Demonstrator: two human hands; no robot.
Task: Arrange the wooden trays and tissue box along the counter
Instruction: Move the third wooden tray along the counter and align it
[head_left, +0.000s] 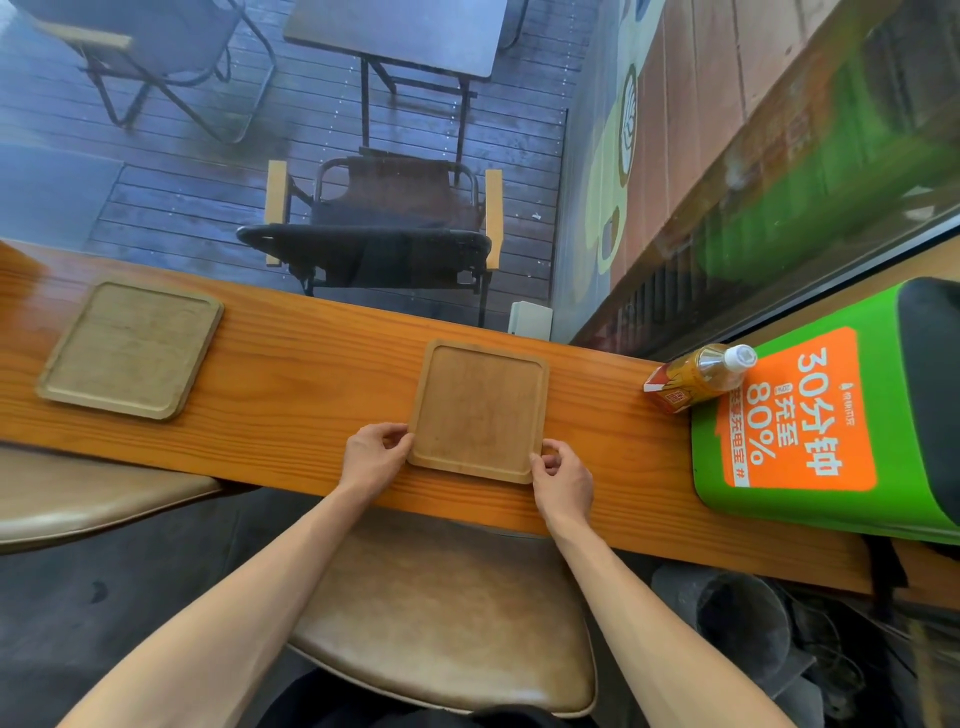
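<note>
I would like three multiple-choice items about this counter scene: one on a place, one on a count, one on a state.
1. The bottle lies:
A. beside the green box
B. on the left tray
C. on a stool

2. Wooden trays on the counter:
A. one
B. two
C. four

3. The hands hold the near tray:
A. by its near corners
B. by its far edge
C. not at all

Key: 1 A, it touches the green box. 2 B, a second tray sits left. 3 A, left hand and right hand pinch those corners.
</note>
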